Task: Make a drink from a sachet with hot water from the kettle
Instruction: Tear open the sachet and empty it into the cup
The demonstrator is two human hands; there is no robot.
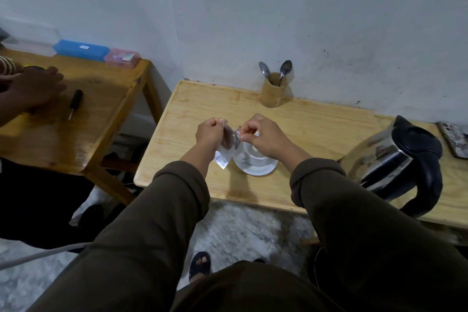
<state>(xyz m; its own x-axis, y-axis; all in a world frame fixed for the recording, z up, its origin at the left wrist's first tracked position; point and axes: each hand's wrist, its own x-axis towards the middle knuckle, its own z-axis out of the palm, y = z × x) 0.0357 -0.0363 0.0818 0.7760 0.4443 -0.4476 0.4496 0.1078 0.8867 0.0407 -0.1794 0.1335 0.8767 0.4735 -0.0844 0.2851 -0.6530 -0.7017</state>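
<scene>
A silvery sachet (225,153) hangs in the air over the light wooden table (192,106). My left hand (211,133) pinches its top left corner and my right hand (263,138) pinches the top right, both above a white saucer (255,166). A white cup on the saucer is mostly hidden behind my right hand. A steel kettle (395,163) with a black lid and handle stands at the table's right end.
A wooden holder (273,92) with two spoons stands by the wall. A phone (455,138) lies at the far right. On the left, a second table (106,99) holds a screwdriver (75,102), a blue case (81,49), a pink box (122,57), and another person's hand (35,88).
</scene>
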